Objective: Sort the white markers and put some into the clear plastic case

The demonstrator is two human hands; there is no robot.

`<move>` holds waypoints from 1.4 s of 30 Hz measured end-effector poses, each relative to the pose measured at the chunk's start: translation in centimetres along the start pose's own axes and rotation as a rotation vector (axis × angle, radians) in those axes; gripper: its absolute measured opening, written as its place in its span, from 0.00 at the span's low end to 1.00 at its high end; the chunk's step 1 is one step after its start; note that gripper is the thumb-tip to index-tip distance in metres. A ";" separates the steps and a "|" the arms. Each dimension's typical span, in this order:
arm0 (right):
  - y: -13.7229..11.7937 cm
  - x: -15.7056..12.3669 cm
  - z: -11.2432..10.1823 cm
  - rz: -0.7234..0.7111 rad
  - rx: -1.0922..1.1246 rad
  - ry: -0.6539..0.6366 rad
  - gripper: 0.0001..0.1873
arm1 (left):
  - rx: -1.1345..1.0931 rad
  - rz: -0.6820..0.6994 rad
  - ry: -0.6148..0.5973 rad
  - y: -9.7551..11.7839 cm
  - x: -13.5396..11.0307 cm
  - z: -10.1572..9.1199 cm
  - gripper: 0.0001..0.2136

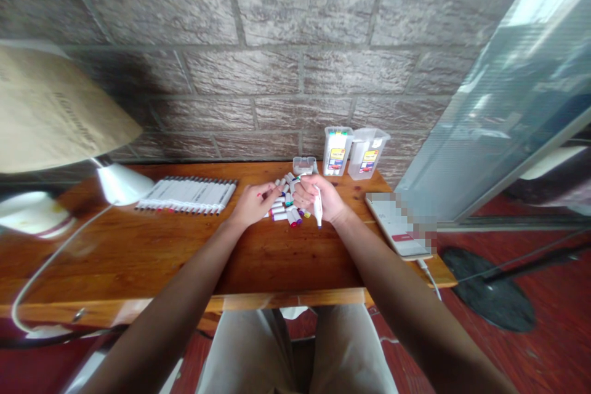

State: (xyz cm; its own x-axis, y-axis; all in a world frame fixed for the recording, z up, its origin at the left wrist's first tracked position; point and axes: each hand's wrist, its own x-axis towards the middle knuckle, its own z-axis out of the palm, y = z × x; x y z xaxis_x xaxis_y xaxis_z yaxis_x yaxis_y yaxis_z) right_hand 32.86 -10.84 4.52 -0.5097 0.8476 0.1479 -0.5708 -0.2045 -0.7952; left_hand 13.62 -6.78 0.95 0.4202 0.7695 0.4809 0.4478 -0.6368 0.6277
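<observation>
My right hand [318,197] is closed around a white marker [318,208] with a purple tip that points down toward me. My left hand [253,203] lies over the left side of a loose pile of markers [289,212] with coloured caps, fingers stretched toward them and touching the pile. Both hands rest on the wooden table [184,252]. A neat row of white markers [187,195] lies side by side to the left of my left hand.
Two clear plastic marker boxes [354,152] and a small lid [305,164] stand at the back by the brick wall. A white device with a cable [399,226] lies at the right edge. A white desk lamp [120,183] and cord sit at the left.
</observation>
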 end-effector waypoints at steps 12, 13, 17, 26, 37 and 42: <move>0.0 0.0 -0.2 -0.036 0.012 -0.041 0.30 | -0.003 0.006 -0.005 0.2 0.0 0.0 0.20; 0.0 0.0 -0.2 -0.040 0.013 -0.045 0.30 | -0.003 0.008 -0.007 0.2 0.0 0.0 0.20; 0.1 0.0 -0.2 -0.060 0.019 -0.074 0.28 | -0.006 0.005 0.004 0.1 0.0 0.0 0.20; 0.1 0.1 -0.3 -0.049 0.014 -0.040 0.29 | 0.005 0.002 -0.001 0.0 -0.1 0.0 0.20; -0.1 0.1 -0.1 -0.052 0.021 0.000 0.30 | 0.021 -0.001 0.003 0.2 0.0 -0.1 0.20; -0.1 0.1 0.2 -0.031 0.023 0.049 0.31 | 0.019 0.007 0.001 0.0 -0.1 -0.1 0.20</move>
State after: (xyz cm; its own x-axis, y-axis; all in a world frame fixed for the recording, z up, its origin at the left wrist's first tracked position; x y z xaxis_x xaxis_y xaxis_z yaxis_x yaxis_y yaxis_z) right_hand 32.78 -10.83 4.76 -0.4601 0.8763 0.1426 -0.6005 -0.1888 -0.7770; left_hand 13.56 -6.86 0.99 0.4229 0.7648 0.4860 0.4598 -0.6433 0.6122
